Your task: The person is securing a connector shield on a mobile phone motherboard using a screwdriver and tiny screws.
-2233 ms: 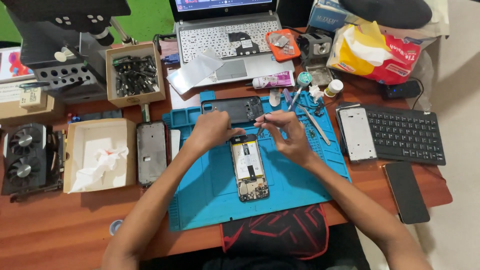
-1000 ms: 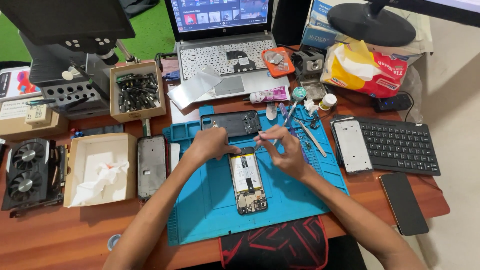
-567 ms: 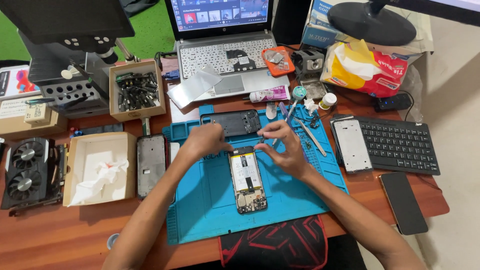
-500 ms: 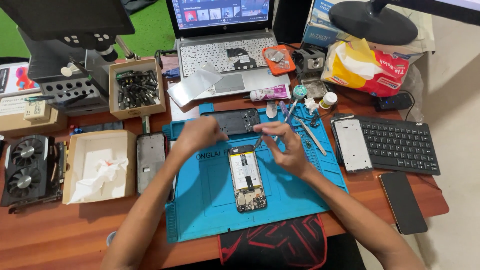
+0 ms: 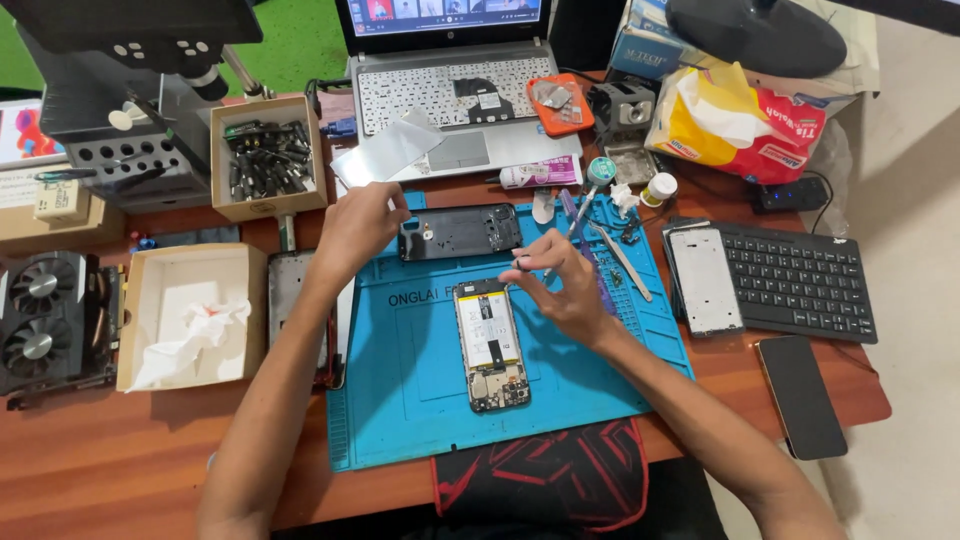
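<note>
here the opened smartphone with its back cover off (image 5: 490, 343) lies flat in the middle of the blue silicone repair mat (image 5: 400, 400), near the front edge of the wooden tabletop (image 5: 100, 460). the right hand (image 5: 560, 290) hovers just beside the phone's top end, fingers pinched together on a thin blue-handled tool (image 5: 570, 228). the left hand (image 5: 358, 228) is at the mat's back-left corner, loosely curled, holding nothing visible, beside the black plastic phone back cover (image 5: 460, 231).
</note>
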